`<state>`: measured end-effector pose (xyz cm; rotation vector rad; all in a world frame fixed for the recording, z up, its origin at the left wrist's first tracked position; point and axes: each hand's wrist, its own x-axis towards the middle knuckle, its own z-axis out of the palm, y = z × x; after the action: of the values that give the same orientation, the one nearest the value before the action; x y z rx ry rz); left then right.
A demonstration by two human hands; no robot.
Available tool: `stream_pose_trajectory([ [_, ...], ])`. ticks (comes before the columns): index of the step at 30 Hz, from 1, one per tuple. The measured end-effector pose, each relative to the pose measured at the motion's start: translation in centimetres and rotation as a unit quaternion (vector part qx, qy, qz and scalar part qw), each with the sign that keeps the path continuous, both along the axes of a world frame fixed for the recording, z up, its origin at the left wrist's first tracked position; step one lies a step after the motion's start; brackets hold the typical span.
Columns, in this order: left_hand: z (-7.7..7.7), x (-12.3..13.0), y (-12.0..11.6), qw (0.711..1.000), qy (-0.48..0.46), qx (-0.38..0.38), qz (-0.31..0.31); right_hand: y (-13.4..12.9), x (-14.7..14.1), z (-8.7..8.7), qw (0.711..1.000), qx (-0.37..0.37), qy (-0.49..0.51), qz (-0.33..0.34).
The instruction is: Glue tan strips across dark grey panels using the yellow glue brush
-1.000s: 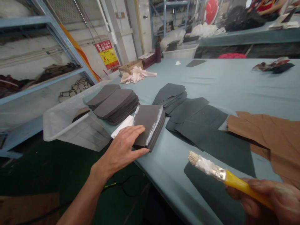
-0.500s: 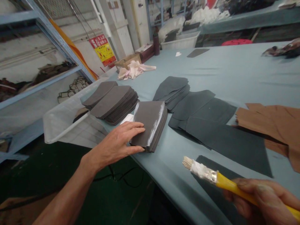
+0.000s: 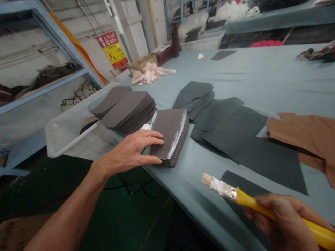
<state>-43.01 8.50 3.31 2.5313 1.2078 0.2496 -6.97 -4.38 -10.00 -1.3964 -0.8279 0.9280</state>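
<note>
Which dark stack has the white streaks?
The stack touching the left hand: white streaks run along its top edges. The stacks to its left and behind it show none.

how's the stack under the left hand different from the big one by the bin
The stack under the left hand has a white smear along one edge; the big stack shows none. The first is squarer, the second longer and tapered. The hand touches only the first. Both are flat dark grey cut pieces.
</note>
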Motion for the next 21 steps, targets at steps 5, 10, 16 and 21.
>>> stream_pose_trajectory([
  [5,-0.1,0.3,-0.7,1.0,0.011,0.013,0.015,-0.7,0.2,-0.1,0.999,-0.035,0.017,0.0],
  [10,-1.0,2.2,-2.1,0.992,0.041,0.089,0.079,-1.0,0.4,0.6,0.999,0.03,0.013,0.0],
  [16,-1.6,4.0,-1.6,0.975,-0.016,0.154,0.16,-0.9,-0.5,5.2,0.984,0.151,-0.054,-0.073],
  [21,-0.2,4.9,-2.5,0.925,-0.194,0.208,0.254,-1.7,0.6,8.7,0.952,0.177,-0.159,-0.194],
])
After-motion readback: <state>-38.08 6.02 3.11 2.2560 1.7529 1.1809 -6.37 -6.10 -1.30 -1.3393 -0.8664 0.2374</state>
